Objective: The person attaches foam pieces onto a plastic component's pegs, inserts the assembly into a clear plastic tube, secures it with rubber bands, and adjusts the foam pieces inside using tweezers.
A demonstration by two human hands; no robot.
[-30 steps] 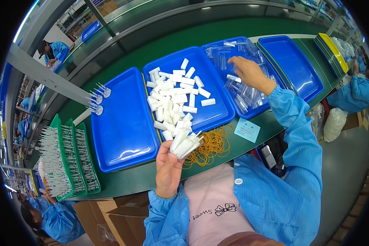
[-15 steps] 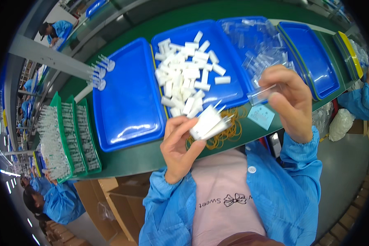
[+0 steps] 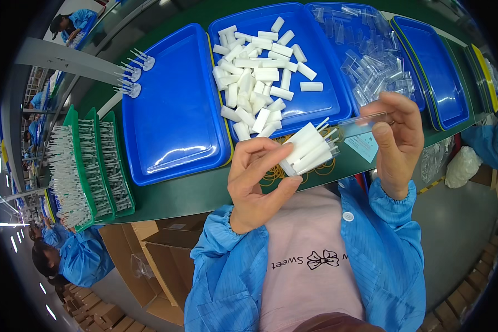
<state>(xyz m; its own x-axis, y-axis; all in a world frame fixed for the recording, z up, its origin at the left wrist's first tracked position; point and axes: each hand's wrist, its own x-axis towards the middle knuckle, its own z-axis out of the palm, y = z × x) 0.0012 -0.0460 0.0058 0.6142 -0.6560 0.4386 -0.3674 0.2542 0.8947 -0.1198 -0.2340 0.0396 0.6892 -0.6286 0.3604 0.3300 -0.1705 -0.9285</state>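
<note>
My left hand (image 3: 257, 180) grips a small bundle of white pieces (image 3: 310, 149) between thumb and fingers, with thin white and clear sticks poking out of its far right end. In my right hand (image 3: 397, 135), thumb and fingers pinch a clear plastic sleeve (image 3: 355, 125), its free end close to those sticks. Whether sleeve and sticks touch, I cannot tell. Beyond my left hand, a heap of white blocks (image 3: 254, 83) lies in a blue tray (image 3: 315, 105). Clear plastic sleeves (image 3: 379, 69) fill another blue tray behind my right hand.
A bare blue tray (image 3: 171, 122) stands left, with stick clusters (image 3: 130, 74) by its far left edge. Green racks (image 3: 97, 171) of thin-stemmed parts stand further left. Rubber bands (image 3: 318, 170) and a pale blue card (image 3: 364, 146) lie near my hands. Stacked trays (image 3: 445, 88) stand right.
The view has shifted, and trays and blocks sit higher in it. The bundle in my left hand has turned, showing more sticks. The clear sleeve now points toward it, nearer the sticks.
</note>
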